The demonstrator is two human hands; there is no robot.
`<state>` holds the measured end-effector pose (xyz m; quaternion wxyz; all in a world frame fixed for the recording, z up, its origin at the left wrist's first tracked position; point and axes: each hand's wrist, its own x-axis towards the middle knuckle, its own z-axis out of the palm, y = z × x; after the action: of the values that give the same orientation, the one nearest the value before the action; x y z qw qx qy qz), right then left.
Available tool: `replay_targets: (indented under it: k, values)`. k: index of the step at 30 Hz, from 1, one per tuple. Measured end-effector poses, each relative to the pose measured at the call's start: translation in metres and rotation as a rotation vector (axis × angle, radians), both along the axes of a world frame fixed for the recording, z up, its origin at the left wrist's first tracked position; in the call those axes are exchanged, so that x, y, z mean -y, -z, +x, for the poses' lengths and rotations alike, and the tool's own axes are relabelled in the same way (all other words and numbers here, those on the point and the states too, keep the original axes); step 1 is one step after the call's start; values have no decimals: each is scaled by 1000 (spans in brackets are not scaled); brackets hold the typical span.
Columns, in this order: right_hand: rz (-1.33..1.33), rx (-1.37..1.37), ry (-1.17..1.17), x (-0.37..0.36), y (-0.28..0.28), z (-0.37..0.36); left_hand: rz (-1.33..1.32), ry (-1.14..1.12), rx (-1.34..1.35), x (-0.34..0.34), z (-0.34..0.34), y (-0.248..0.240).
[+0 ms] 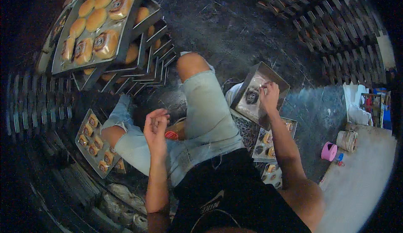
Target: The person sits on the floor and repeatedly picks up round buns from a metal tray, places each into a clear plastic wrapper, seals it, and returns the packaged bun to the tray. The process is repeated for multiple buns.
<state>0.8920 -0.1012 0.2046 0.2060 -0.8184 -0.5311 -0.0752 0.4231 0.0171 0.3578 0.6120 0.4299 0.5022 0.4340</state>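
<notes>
My right hand [270,96] reaches into a shallow grey box [256,116] at the right of my knee. Its fingers are pinched at the edge of clear plastic bags [252,96] that carry a dark printed label. Over my lap my left hand [157,128] is raised, its fingers loosely curled and somewhat apart, with nothing visible in them. Close beside it, between my thighs, is a brown thing with a red round mark [172,134], mostly hidden. At the upper left, a metal tray [63,67] holds bare round buns [96,20] and several bagged buns [106,44].
That tray tops a crooked stack of trays [138,71]. Another tray of bagged buns [93,144] lies by my left leg. More trays with buns [268,138] sit below the box. Tall tray stacks [336,27] stand far right; a pink roll [329,151] lies on the right.
</notes>
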Motion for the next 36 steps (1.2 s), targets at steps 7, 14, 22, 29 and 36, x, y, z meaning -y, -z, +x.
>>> replay_targets:
  k: [7, 14, 22, 29, 36]
  values:
    - [439, -516, -37, -49, -167, -123, 592, 307, -428, 4, 119, -16]
    - [597, -1144, -225, -95, -179, -194, 97, 28, 250, -48, 103, -15]
    - [52, -961, -643, -185, -222, -284, -110, -443, 324, -69, -35, 3]
    - [165, -319, -1045, -527, -253, -374, -245, -688, 765, -79, -108, 51]
    - [-523, -208, -680, -634, -271, -419, -292, -736, 985, -63, -127, 85]
